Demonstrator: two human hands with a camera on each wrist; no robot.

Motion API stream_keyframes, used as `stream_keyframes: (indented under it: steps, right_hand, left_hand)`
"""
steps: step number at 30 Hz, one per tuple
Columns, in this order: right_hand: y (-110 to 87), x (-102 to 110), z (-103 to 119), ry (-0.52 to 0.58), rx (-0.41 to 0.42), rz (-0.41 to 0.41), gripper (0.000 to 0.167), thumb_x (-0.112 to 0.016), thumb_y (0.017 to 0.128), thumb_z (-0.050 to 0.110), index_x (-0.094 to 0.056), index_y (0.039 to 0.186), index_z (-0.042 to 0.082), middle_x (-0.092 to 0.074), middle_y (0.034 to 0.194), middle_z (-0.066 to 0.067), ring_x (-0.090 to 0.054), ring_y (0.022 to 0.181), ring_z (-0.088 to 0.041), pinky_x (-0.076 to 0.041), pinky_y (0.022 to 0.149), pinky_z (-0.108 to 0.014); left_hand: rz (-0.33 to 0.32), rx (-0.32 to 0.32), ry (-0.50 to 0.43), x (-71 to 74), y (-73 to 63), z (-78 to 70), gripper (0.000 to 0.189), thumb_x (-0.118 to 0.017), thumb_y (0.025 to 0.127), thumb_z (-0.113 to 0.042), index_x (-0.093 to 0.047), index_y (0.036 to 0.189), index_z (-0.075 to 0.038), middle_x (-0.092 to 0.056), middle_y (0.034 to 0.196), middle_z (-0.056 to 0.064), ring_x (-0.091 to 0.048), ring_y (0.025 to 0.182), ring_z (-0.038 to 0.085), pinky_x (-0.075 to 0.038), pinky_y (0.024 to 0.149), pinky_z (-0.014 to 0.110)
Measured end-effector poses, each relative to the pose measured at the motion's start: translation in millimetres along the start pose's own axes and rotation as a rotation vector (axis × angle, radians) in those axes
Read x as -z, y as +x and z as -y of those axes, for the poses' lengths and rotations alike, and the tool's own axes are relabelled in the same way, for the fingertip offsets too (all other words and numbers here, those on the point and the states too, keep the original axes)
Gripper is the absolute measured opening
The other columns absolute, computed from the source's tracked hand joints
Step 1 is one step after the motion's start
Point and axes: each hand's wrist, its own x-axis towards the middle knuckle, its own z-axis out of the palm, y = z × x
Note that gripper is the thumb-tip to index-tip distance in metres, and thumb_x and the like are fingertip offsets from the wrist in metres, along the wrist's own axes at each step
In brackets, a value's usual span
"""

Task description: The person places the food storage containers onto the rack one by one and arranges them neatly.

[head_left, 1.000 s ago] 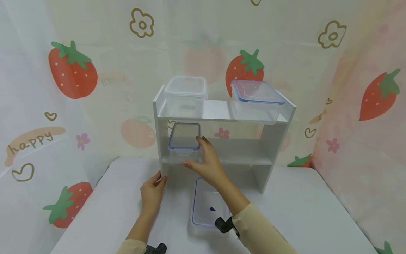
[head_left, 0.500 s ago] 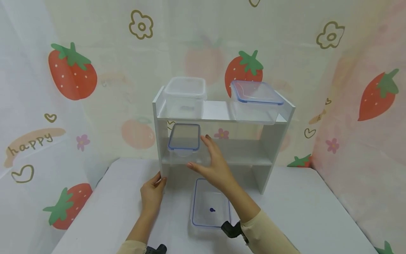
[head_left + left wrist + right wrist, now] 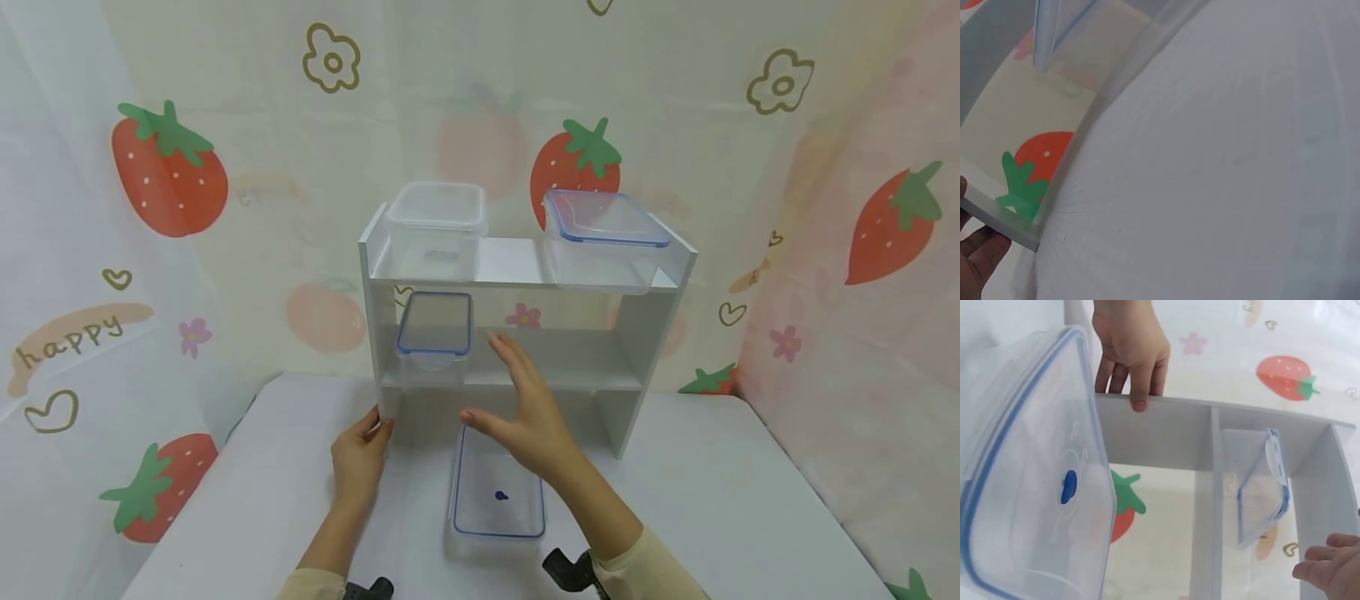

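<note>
My left hand (image 3: 358, 458) pinches the lower front edge of the left side panel of a white two-tier shelf (image 3: 652, 358). In the right wrist view that hand's thumb (image 3: 1139, 394) lies on the panel's inner face, with the fingers behind it. A small clear food container (image 3: 435, 325) with a blue-edged lid stands at the left end of the middle tier. To the right of it, apart from it and in front of the shelf, my right hand (image 3: 532, 417) is held in the air, fingers extended and thumb spread, with nothing in it.
On the top tier stand a white-lidded clear container (image 3: 437, 237) at left and a blue-edged one (image 3: 607, 242) at right. A larger blue-rimmed container (image 3: 498, 508) lies on the white table (image 3: 720, 500) below, partly behind my right hand. A strawberry-printed curtain (image 3: 255, 100) hangs behind.
My right hand has come off the small container and drawn back to the right and toward me. The container stays on the middle tier. My left hand keeps its hold.
</note>
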Motion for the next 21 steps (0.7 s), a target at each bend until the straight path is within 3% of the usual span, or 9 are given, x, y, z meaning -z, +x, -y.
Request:
stream_keyframes:
  steps: [6, 14, 21]
  right_hand:
    - [-16.3, 6.0, -1.6, 0.003, 0.029, 0.010, 0.100, -0.087, 0.082, 0.042, -0.026, 0.160, 0.042, -0.021, 0.169, 0.014, -0.023, 0.156, -0.022, -0.030, 0.118, -0.067]
    - [-39.1, 10.6, -8.0, -0.014, 0.051, 0.012, 0.102, -0.087, 0.082, 0.040, -0.024, 0.162, 0.034, -0.019, 0.170, 0.014, -0.020, 0.157, -0.024, -0.027, 0.119, -0.067]
    - [-57.3, 11.8, -13.4, -0.027, 0.060, 0.014, 0.102, -0.087, 0.082, 0.041, -0.026, 0.163, 0.030, -0.021, 0.170, 0.008, -0.024, 0.156, -0.026, -0.030, 0.118, -0.065]
  left_hand:
    - [-0.017, -0.014, 0.003, -2.1, 1.7, 5.1, 0.037, -0.073, 0.097, -0.020, -0.069, 0.132, -0.009, -0.070, 0.128, 0.013, -0.075, 0.104, 0.030, -0.056, 0.067, 0.014]
    - [0.003, 0.000, -0.008, -1.8, -0.3, 4.1, 0.039, -0.072, 0.098, -0.022, -0.067, 0.134, -0.010, -0.070, 0.130, 0.012, -0.074, 0.107, 0.030, -0.060, 0.067, 0.019]
    - [0.004, 0.012, -0.004, -0.6, -0.7, 1.8, 0.039, -0.072, 0.098, -0.023, -0.068, 0.134, -0.010, -0.071, 0.128, 0.013, -0.074, 0.105, 0.029, -0.057, 0.065, 0.016]
